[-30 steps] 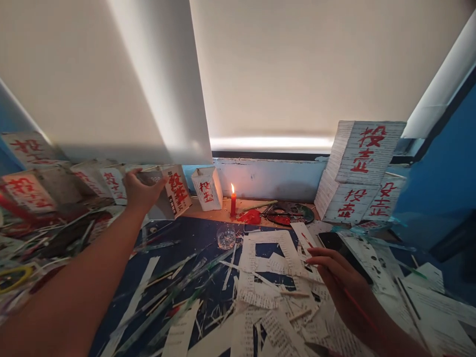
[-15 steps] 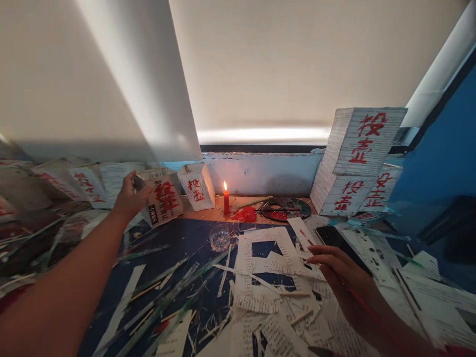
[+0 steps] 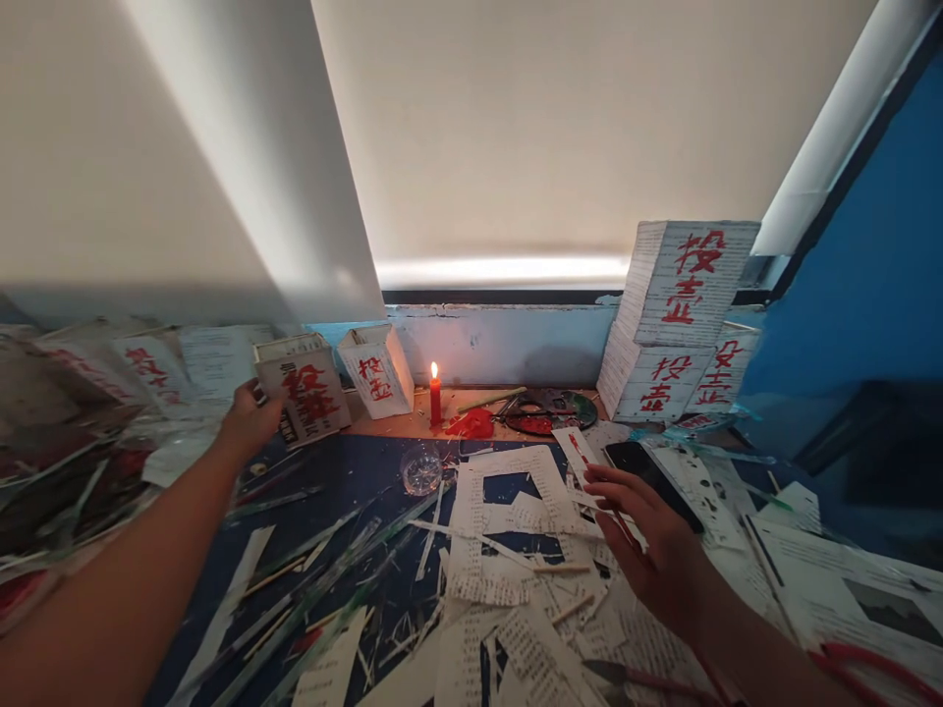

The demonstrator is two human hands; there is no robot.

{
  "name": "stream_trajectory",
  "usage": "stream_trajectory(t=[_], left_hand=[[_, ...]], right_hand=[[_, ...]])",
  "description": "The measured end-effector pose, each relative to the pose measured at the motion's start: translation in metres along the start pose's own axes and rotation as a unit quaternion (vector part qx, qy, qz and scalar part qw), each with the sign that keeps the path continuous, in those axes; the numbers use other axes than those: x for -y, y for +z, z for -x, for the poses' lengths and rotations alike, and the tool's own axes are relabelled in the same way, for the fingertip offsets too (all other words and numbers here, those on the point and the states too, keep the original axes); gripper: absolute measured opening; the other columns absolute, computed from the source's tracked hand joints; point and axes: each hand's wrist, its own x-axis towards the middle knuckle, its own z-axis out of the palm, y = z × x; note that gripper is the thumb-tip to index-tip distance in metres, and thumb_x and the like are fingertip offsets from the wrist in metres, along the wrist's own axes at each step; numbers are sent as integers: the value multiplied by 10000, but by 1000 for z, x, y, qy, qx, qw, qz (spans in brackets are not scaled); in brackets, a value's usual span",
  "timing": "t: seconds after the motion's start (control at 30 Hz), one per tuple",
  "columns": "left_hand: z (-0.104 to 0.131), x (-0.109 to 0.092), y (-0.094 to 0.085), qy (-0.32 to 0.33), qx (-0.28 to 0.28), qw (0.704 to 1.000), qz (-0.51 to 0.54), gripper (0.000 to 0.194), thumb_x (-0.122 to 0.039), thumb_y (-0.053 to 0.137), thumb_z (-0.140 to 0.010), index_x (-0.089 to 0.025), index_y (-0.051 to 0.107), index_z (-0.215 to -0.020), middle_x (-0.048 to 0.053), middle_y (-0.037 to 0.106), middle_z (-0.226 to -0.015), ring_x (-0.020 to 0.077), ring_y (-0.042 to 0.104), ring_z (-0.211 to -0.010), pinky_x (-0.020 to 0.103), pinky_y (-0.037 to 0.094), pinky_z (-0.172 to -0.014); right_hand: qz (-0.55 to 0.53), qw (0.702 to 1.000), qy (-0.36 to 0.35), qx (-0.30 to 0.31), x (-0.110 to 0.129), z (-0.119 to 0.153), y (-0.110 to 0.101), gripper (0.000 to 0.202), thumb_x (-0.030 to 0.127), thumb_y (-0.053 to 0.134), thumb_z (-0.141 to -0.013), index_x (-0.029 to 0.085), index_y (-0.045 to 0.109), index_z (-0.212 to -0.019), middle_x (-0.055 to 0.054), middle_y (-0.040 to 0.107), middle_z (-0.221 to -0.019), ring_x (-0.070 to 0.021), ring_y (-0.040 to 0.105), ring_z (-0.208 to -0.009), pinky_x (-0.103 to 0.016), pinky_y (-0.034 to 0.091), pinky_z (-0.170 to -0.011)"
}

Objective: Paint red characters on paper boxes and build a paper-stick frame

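Note:
My left hand (image 3: 251, 422) is at the lower left side of a printed paper box (image 3: 305, 393) with red characters, its fingers closed against the box's edge. The box stands upright on the wooden ledge. To its right is a smaller white box (image 3: 375, 373) with red characters. My right hand (image 3: 637, 530) holds a thin red paintbrush (image 3: 579, 448) between thumb and fingers, above the papers. A lit red candle (image 3: 435, 402) stands on the ledge beside red paint (image 3: 471, 423) and a dark palette (image 3: 552, 411).
Stacked paper boxes (image 3: 663, 378) stand at the right. Several more line the left. A clear cup (image 3: 421, 471), a phone (image 3: 652, 483), cut papers (image 3: 471, 570), sticks and plastic strips cover the dark blue table. Red-handled scissors (image 3: 869, 668) lie at the lower right.
My left hand has slid lower along the box's side, and the box stands more upright. My right hand has turned with the brush. The whole view has shifted slightly.

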Motion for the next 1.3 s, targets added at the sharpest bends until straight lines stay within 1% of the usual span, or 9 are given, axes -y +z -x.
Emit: stream_trajectory(t=[0.23, 0.3, 0.4, 0.53, 0.63, 0.73, 1.07, 1.2, 1.3], left_hand=[[45, -45, -29, -64, -41, 993, 93, 620, -164, 729, -672, -110, 418, -1205, 169, 576, -1238, 367, 533, -1186, 545, 407, -1024], [74, -68, -34, -45, -60, 989, 127, 599, -179, 678, -723, -97, 404, -1250, 201, 533, -1308, 370, 497, -1252, 530, 419, -1028], [135, -107, -33, 7, -9, 981, 193, 515, -222, 599, -783, -144, 447, -1269, 149, 597, -1247, 300, 580, -1181, 433, 516, -932], [242, -158, -22, 65, 208, 942, 254, 211, -321, 615, -792, -196, 648, -959, 56, 724, -848, 214, 718, -722, 299, 558, -582], [314, -187, -13, 38, 508, 827, 238, 316, -518, 640, -821, -211, 692, -871, 85, 746, -826, 179, 684, -536, 241, 404, -375], [357, -202, -3, 11, 612, 765, 201, 473, -656, 647, -781, -189, 689, -725, 76, 714, -660, 153, 617, -404, 222, 295, -313], [375, -186, 18, -63, 732, 621, 271, 387, -555, 760, -707, -176, 696, -756, 89, 768, -779, 115, 574, -406, 201, 282, -312], [379, -176, 19, -83, 727, 612, 300, 341, -511, 770, -697, -193, 654, -745, 75, 754, -724, 115, 557, -388, 201, 312, -317], [376, -174, 22, -86, 692, 648, 305, 326, -516, 719, -725, -206, 619, -728, 70, 740, -712, 137, 593, -410, 204, 300, -309]], right_hand=[[18, 999, -33, 6, -19, 1, 3, 363, 177, 463, -956, 199, 574, -1301, -145, 524, -1424, -268, 555, -1290, -483, 494, -1070], [23, 999, -33, 7, -22, 1, 3, 382, 181, 473, -948, 187, 576, -1316, -151, 522, -1432, -272, 543, -1306, -480, 491, -1072], [33, 999, -34, -1, -23, 1, -1, 401, 193, 490, -936, 171, 583, -1325, -161, 525, -1435, -279, 529, -1322, -490, 465, -1093], [40, 999, -33, -12, -21, 2, -3, 444, 194, 508, -917, 140, 571, -1354, -181, 493, -1466, -295, 487, -1359, -509, 428, -1121], [27, 999, -33, -27, -20, 4, -2, 539, 174, 525, -892, 149, 501, -1430, -177, 442, -1512, -302, 446, -1392, -514, 415, -1132], [26, 998, -38, -34, -20, 4, -1, 606, 153, 524, -876, 142, 442, -1476, -182, 408, -1534, -301, 410, -1416, -514, 385, -1156], [34, 998, -44, 16, -7, 5, 4, 628, 116, 497, -881, 108, 405, -1502, -180, 335, -1582, -282, 329, -1468, -484, 321, -1203], [29, 998, -50, 37, 1, 6, 7, 606, 87, 424, -914, 159, 390, -1514, -138, 280, -1618, -245, 289, -1490, -468, 315, -1208], [21, 998, -40, 34, 2, 6, 6, 627, 65, 383, -922, 215, 364, -1530, -107, 218, -1646, -245, 241, -1509, -487, 316, -1202]])
